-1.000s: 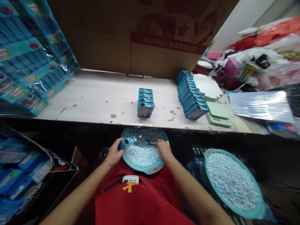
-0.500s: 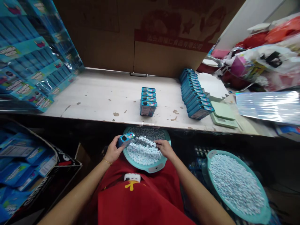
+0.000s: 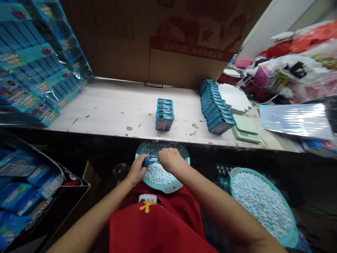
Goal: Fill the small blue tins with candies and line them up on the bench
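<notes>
My left hand (image 3: 138, 169) is closed around a small blue candy box (image 3: 146, 162), tilted over a turquoise basin (image 3: 168, 188). White pieces show at the box's open end. My right hand (image 3: 170, 160) is at that end with its fingers curled inward; what they pinch, if anything, is hidden behind the knuckles. Beneath both hands the basin is filled with small white and pale-blue candies (image 3: 159, 174), which look greyer in the shade at the back.
On the white table, a short row of blue boxes (image 3: 164, 121) stands mid-table, with a longer row (image 3: 219, 123) to its right beside a pale green scale (image 3: 246, 128). A second candy-filled basin (image 3: 233, 171) is at lower right. An open carton (image 3: 71, 188) of blue boxes sits at lower left.
My right hand has come up from the candies and moved left to the box's open end. The box in my left hand has turned, and its opening now shows white pieces.
</notes>
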{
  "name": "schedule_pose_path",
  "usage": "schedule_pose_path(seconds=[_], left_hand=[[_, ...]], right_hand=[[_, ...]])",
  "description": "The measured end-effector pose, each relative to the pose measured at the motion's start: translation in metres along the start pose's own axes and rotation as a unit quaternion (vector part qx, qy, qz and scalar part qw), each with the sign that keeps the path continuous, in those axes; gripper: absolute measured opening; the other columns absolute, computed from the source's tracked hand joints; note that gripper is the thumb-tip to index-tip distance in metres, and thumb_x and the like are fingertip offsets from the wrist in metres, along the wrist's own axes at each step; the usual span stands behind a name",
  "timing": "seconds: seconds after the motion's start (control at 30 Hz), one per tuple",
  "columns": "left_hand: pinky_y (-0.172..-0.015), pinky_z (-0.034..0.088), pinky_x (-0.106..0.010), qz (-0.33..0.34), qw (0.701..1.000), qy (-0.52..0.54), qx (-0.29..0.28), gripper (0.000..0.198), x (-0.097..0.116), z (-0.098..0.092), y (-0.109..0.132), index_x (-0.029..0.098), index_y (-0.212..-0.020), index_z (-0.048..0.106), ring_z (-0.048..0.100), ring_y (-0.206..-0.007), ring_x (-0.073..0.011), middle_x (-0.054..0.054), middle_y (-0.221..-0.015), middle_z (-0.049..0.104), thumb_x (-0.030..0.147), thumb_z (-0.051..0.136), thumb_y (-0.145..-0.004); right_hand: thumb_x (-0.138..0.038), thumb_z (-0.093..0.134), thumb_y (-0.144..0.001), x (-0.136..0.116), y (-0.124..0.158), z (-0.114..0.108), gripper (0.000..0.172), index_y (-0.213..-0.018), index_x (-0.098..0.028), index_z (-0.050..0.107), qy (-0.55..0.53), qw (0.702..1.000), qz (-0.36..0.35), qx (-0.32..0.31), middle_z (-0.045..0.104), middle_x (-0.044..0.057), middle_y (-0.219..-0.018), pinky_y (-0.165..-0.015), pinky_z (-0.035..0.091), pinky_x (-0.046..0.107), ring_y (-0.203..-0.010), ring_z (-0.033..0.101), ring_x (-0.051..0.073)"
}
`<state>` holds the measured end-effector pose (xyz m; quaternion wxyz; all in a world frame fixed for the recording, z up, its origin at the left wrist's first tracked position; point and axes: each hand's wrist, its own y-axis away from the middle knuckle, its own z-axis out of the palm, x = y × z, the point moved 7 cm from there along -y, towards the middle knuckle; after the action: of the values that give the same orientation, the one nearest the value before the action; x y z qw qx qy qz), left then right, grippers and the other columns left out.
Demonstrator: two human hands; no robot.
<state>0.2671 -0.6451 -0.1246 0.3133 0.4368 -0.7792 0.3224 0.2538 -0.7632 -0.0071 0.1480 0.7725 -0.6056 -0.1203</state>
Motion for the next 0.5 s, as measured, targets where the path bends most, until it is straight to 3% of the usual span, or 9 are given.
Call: schedule_pose_path(seconds=[0.07, 0.13, 0.2, 0.3, 0.4, 0.5], left_hand=[[-0.092, 0.037, -0.037, -0.017, 1.000, 0.009, 0.012, 0.043, -0.003, -0.004, 0.002, 0.017, -0.107, 0.047, 0.049, -0.101, -0.0202, -0.007, -0.106, 0.053, 0.009, 0.046, -0.064], [-0.092, 0.037, -0.037, -0.045, 0.998, 0.022, 0.029, 0.041, -0.010, -0.012, 0.004, 0.017, -0.107, 0.046, 0.049, -0.101, -0.0201, -0.007, -0.106, 0.053, 0.013, 0.048, -0.067], [-0.091, 0.038, -0.037, -0.078, 0.996, 0.033, 0.039, 0.038, -0.017, -0.022, 0.009, 0.019, -0.108, 0.045, 0.050, -0.100, -0.0196, -0.006, -0.106, 0.053, 0.018, 0.049, -0.070], [-0.088, 0.039, -0.036, -0.119, 0.991, 0.049, 0.048, 0.038, -0.028, -0.033, 0.014, 0.020, -0.109, 0.044, 0.052, -0.096, -0.0190, -0.005, -0.104, 0.055, 0.028, 0.052, -0.073], [-0.087, 0.040, -0.036, -0.139, 0.986, 0.065, 0.063, 0.042, -0.035, -0.037, 0.016, 0.020, -0.109, 0.043, 0.053, -0.094, -0.0191, -0.005, -0.102, 0.056, 0.033, 0.055, -0.071], [-0.087, 0.041, -0.036, -0.143, 0.984, 0.078, 0.076, 0.045, -0.037, -0.037, 0.016, 0.019, -0.109, 0.044, 0.054, -0.094, -0.0193, -0.005, -0.102, 0.056, 0.034, 0.057, -0.069]], right_hand=[[-0.012, 0.036, -0.079, 0.002, 0.004, -0.006, 0.029, -0.095, -0.014, 0.060, 0.007, 0.999, -0.018, 0.033, 0.061, 0.015, -0.095, -0.073, 0.042, 0.028, -0.087, 0.058, 0.019], [-0.010, 0.035, -0.078, 0.024, 0.008, 0.003, 0.030, -0.093, -0.016, 0.061, 0.001, 0.999, -0.004, 0.043, 0.061, 0.012, -0.095, -0.072, 0.042, 0.026, -0.087, 0.058, 0.018], [-0.008, 0.034, -0.077, 0.056, 0.009, 0.030, 0.033, -0.093, -0.020, 0.061, -0.021, 0.998, 0.042, 0.035, 0.060, 0.009, -0.096, -0.071, 0.042, 0.025, -0.087, 0.058, 0.017], [-0.006, 0.032, -0.078, 0.091, 0.001, 0.092, 0.037, -0.096, -0.019, 0.061, -0.085, 0.987, 0.133, 0.016, 0.060, 0.011, -0.098, -0.071, 0.042, 0.025, -0.088, 0.058, 0.017], [-0.006, 0.033, -0.077, 0.079, -0.021, 0.148, 0.037, -0.097, -0.017, 0.062, -0.132, 0.981, 0.140, 0.009, 0.062, 0.011, -0.096, -0.073, 0.042, 0.024, -0.089, 0.058, 0.017], [-0.007, 0.035, -0.077, 0.045, -0.047, 0.172, 0.039, -0.103, -0.020, 0.061, -0.175, 0.978, 0.113, 0.032, 0.063, 0.007, -0.100, -0.075, 0.042, 0.022, -0.093, 0.057, 0.015]])
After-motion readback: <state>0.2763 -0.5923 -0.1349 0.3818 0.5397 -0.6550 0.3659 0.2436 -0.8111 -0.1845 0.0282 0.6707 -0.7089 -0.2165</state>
